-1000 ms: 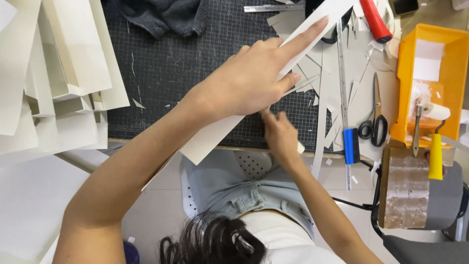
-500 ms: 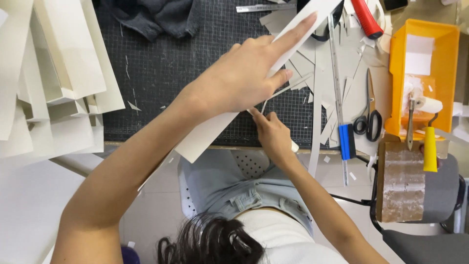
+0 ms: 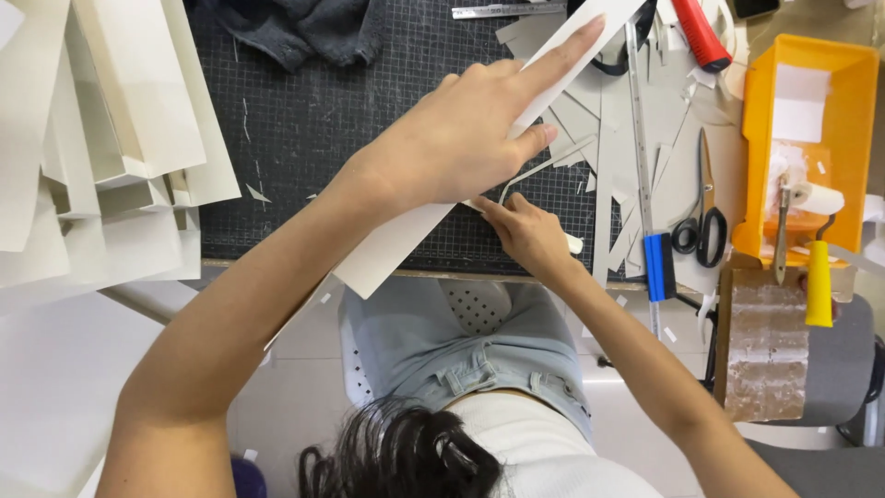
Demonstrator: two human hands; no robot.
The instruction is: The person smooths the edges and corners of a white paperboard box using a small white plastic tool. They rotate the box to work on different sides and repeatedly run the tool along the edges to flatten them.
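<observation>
White card strip runs diagonally under my flat, open left hand; right hand, beside it, pinches something small.

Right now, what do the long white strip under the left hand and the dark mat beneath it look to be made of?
White strip: likely stiff matte card, staying flat past the table edge. Dark mat: probably rubbery cutting mat, dull with a fine grid.

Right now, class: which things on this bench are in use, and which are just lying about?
In use:
left hand pressing the long white card strip
right hand at its edge
cutting mat

Lying about:
scissors
yellow bin
stacked white card
grey cloth
</observation>
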